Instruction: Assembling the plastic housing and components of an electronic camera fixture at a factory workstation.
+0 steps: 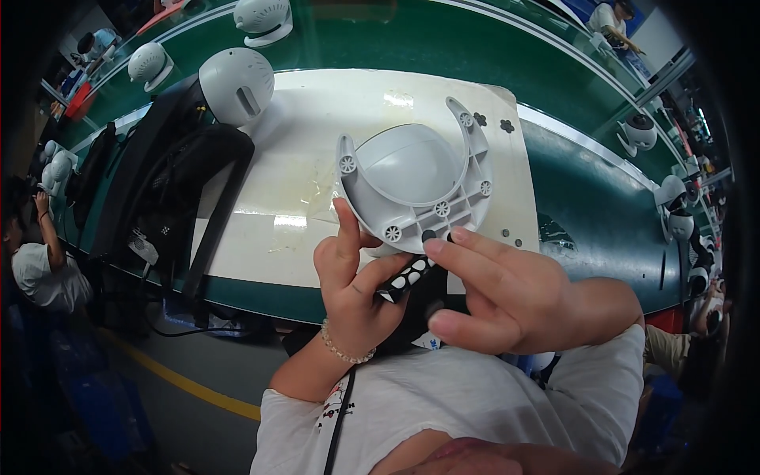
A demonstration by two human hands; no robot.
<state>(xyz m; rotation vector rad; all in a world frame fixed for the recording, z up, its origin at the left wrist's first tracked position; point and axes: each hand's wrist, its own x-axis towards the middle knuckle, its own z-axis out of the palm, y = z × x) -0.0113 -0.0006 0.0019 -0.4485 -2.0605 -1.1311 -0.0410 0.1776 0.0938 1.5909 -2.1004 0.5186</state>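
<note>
A white plastic housing [412, 162], round with a curved ribbed base, is tilted over the white work board in front of me. Spoked round seats [442, 209] line its base. My left hand [356, 289] is closed on a black strip with white round spots [408, 277], its index finger raised beside the housing. My right hand [507, 293] has its fingers stretched to the housing's near rim, thumb apart. At those fingertips a small black round pad [428, 235] sits on the rim. Another dark spot shows under a fingertip, partly hidden.
The white board [301, 198] lies on a green bench [609, 214]. Two dark flower-shaped pieces [507, 125] and small grey discs [505, 233] lie at its right. A white round device [237, 83] and black bags [170, 158] stand at left. More white devices [263, 17] line the far side.
</note>
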